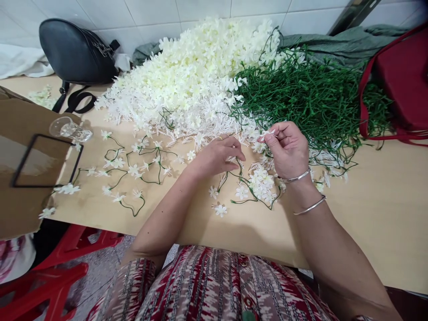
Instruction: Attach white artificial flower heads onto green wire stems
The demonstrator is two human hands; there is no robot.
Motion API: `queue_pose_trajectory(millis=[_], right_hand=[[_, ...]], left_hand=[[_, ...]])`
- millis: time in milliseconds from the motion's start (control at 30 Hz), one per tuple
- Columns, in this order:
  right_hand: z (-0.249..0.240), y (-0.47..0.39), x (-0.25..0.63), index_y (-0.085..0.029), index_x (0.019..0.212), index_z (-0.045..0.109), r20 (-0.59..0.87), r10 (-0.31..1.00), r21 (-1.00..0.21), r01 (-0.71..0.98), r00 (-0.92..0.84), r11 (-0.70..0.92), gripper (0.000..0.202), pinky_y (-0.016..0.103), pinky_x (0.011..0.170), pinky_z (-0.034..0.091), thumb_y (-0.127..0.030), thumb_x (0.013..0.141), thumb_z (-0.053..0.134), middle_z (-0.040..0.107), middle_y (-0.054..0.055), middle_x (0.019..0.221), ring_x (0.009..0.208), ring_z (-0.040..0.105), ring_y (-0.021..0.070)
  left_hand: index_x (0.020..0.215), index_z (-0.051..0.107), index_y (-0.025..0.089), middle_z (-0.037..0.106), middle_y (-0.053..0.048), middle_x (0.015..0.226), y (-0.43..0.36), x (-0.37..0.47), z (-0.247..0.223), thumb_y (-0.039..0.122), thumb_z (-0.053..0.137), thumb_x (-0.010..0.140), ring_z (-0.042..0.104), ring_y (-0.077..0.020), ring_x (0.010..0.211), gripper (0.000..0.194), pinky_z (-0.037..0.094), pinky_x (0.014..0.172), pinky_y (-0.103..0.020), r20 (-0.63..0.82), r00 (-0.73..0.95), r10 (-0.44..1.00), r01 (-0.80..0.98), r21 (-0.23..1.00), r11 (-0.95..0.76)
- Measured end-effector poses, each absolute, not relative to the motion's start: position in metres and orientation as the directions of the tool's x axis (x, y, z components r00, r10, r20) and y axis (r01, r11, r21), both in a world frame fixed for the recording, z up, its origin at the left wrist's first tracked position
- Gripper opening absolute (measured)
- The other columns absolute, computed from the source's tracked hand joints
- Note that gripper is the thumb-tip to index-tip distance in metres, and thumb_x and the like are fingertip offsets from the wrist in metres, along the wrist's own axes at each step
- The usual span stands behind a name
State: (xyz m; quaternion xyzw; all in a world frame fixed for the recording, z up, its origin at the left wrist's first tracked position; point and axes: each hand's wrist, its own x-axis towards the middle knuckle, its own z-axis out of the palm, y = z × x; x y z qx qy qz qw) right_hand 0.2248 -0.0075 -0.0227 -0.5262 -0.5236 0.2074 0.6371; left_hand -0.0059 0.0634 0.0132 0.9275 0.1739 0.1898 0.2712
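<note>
My right hand (290, 149), with two silver bangles at the wrist, pinches a small white artificial flower (266, 134) between thumb and fingertips. To its left my left hand (219, 157) hovers low over the table, fingers curved and thumb apart from them; nothing shows clearly in its grip. A green plastic stem (245, 182) lies just under and beside its fingertips. Loose white blossoms (262, 183) are heaped below my right hand, and single flowers (220, 210) lie nearer to me. Several green stems with white flowers on them (133, 170) are spread out at the left.
Behind my hands rises a big pile of cream-white petals (200, 67), with thin white stamens (214, 111) along its front. Green stems (301, 96) are piled at right, near a red bag (404, 76). A black bag (75, 53), a clear cup (70, 129) and a cardboard box (30, 196) stand left.
</note>
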Motion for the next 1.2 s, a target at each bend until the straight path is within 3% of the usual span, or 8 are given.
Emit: queue_pose_trajectory(millis=[133, 267, 467, 600, 733, 900, 1067, 1200], right_hand=[[-0.025, -0.005, 0.225, -0.033, 0.097, 0.063, 0.425, 0.815, -0.9, 0.276, 0.395, 0.336, 0.023, 0.037, 0.066, 0.058, -0.05, 0.096, 0.078, 0.067, -0.003, 0.079, 0.072, 0.073, 0.0213], [-0.027, -0.003, 0.224, -0.032, 0.095, 0.062, 0.408, 0.805, -0.911, 0.245, 0.431, 0.33, 0.031, 0.036, 0.068, 0.061, -0.057, 0.093, 0.081, 0.068, -0.003, 0.078, 0.073, 0.074, 0.0207], [-0.023, -0.006, 0.219, -0.032, 0.095, 0.065, 0.377, 0.831, -0.926, 0.134, 0.41, 0.354, 0.033, 0.036, 0.072, 0.065, -0.059, 0.093, 0.084, 0.069, -0.004, 0.079, 0.074, 0.076, 0.02], [-0.014, -0.012, 0.211, -0.03, 0.096, 0.069, 0.314, 0.893, -0.946, 0.019, 0.323, 0.325, 0.034, 0.037, 0.076, 0.067, -0.059, 0.091, 0.087, 0.08, 0.001, 0.099, 0.078, 0.078, 0.0188], [-0.003, -0.017, 0.206, -0.03, 0.097, 0.07, 0.249, 0.941, -0.953, -0.116, 0.228, 0.281, 0.037, 0.042, 0.086, 0.069, -0.061, 0.089, 0.09, 0.083, 0.003, 0.116, 0.085, 0.08, 0.0197], [0.002, -0.018, 0.204, -0.032, 0.096, 0.069, 0.226, 0.957, -0.947, -0.189, 0.182, 0.26, 0.037, 0.049, 0.1, 0.069, -0.06, 0.088, 0.091, 0.084, 0.002, 0.113, 0.093, 0.083, 0.0227], [0.002, -0.018, 0.208, -0.033, 0.096, 0.071, 0.203, 0.961, -0.944, -0.222, 0.188, 0.243, 0.035, 0.045, 0.098, 0.069, -0.058, 0.087, 0.093, 0.085, 0.0, 0.113, 0.097, 0.084, 0.0226], [0.003, -0.019, 0.213, -0.035, 0.096, 0.076, 0.186, 0.969, -0.925, -0.303, 0.16, 0.228, 0.023, 0.04, 0.099, 0.067, -0.048, 0.09, 0.094, 0.086, -0.001, 0.112, 0.098, 0.082, 0.0201]], left_hand=[[0.098, 0.085, 0.024, 0.078, -0.009, 0.119, 0.061, 0.002, 0.012, 0.025, 0.083, 0.098, 0.069, -0.0262, 0.113, 0.003, 0.054, 0.102, -0.039, 0.17, 0.889, 0.425, 0.302, 0.481, -0.823], [0.098, 0.079, 0.022, 0.081, -0.008, 0.111, 0.059, 0.007, 0.011, 0.029, 0.072, 0.106, 0.07, -0.0273, 0.118, 0.013, 0.049, 0.107, -0.04, 0.161, 0.865, 0.475, 0.357, 0.467, -0.809], [0.113, 0.073, 0.023, 0.083, -0.006, 0.107, 0.057, 0.009, 0.007, 0.045, 0.062, 0.114, 0.078, -0.0191, 0.1, 0.025, 0.057, 0.098, -0.034, 0.394, 0.58, 0.713, 0.244, 0.751, -0.614], [0.132, 0.073, 0.026, 0.084, -0.005, 0.112, 0.055, 0.01, 0.003, 0.052, 0.06, 0.114, 0.081, -0.0154, 0.09, 0.033, 0.063, 0.089, -0.031, 0.418, 0.524, 0.742, 0.071, 0.847, -0.527], [0.125, 0.076, 0.025, 0.08, -0.008, 0.121, 0.056, 0.013, 0.001, 0.047, 0.053, 0.117, 0.077, -0.0135, 0.084, 0.033, 0.063, 0.082, -0.032, 0.455, 0.552, 0.699, 0.088, 0.801, -0.592], [0.124, 0.077, 0.023, 0.078, -0.012, 0.118, 0.058, 0.015, 0.0, 0.046, 0.052, 0.117, 0.074, -0.0209, 0.113, 0.035, 0.062, 0.095, -0.036, 0.525, 0.569, 0.633, 0.178, 0.673, -0.718], [0.133, 0.078, 0.024, 0.08, -0.01, 0.108, 0.057, 0.014, 0.003, 0.049, 0.045, 0.119, 0.076, -0.0202, 0.101, 0.044, 0.062, 0.093, -0.035, 0.468, 0.609, 0.64, 0.196, 0.694, -0.693], [0.125, 0.085, 0.023, 0.082, -0.008, 0.099, 0.056, 0.015, 0.007, 0.063, 0.051, 0.115, 0.076, -0.0191, 0.09, 0.054, 0.062, 0.085, -0.032, 0.477, 0.562, 0.675, 0.152, 0.743, -0.652]])
